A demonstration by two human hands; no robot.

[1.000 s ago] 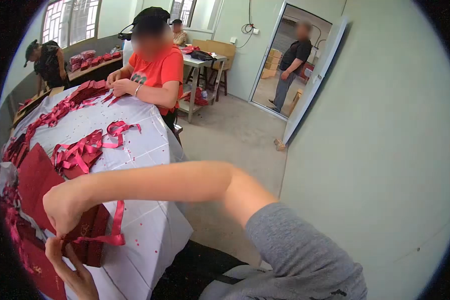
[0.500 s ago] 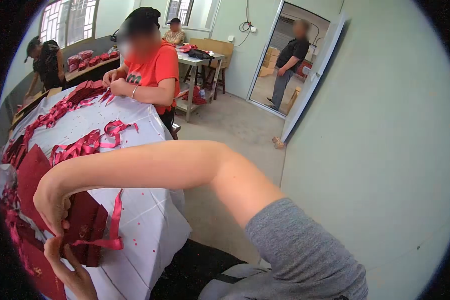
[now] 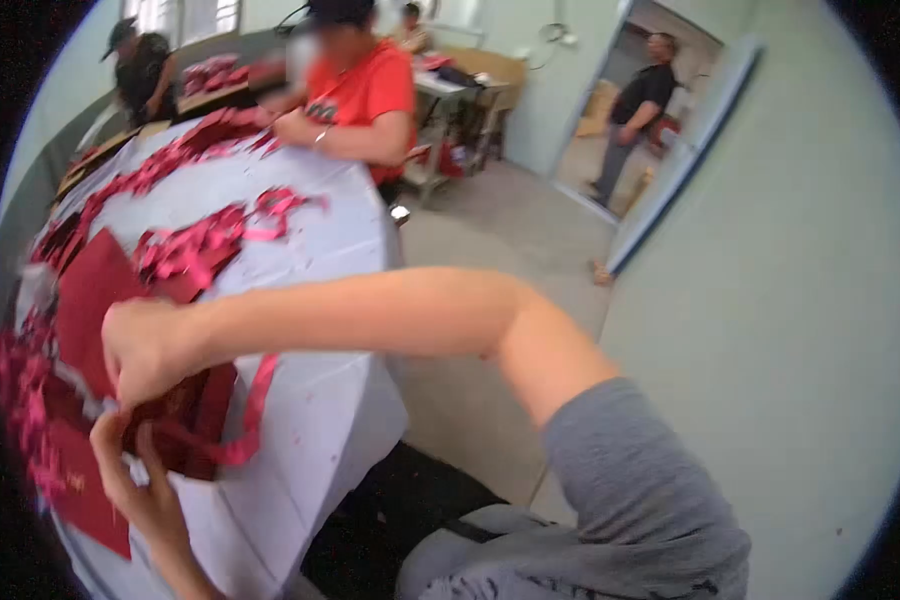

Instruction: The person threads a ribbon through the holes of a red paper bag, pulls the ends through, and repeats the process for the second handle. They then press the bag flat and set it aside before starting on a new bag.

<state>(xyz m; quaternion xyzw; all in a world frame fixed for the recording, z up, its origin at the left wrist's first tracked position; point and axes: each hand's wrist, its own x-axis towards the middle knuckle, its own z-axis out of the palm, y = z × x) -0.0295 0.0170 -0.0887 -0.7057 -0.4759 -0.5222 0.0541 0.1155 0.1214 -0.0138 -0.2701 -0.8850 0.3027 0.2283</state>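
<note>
2 bare hands at 1 dark red card (image 3: 198, 405), near edge of round table (image 3: 320, 400) under white cloth.

- Right hand (image 3: 145, 350): reaches across from grey sleeve. Fingers bunched together and clamped on card's left edge, at ribbon's end.
- Left hand (image 3: 135, 485): comes up from below, fingers stretched against card's lower edge. Pinching or merely propping, cannot tell through blur.
- Ribbon (image 3: 258, 395): 1 red satin length. Loops out right of card and lies slack on cloth.
- Card: lies on cloth between both hands, just beside another red sheet (image 3: 85, 495) at table's rim.
- Nearby: heap of loose ribbons (image 3: 195, 245) mid-table; stack of red cards (image 3: 90, 290) just beyond right hand.
- Others:
  - 1 person in orange shirt (image 3: 370, 85) at far side of table, own hands among ribbons.
  - 1 person in dark cap (image 3: 140, 65) at back bench.
  - 1 person in doorway (image 3: 635, 105).
- Step, as judged: fixing ribbon to card, part-way, loop not drawn tight.
- Any further pull calls for firm hold on card by left hand and steady draw by right, with slack kept clear of table edge.
</note>
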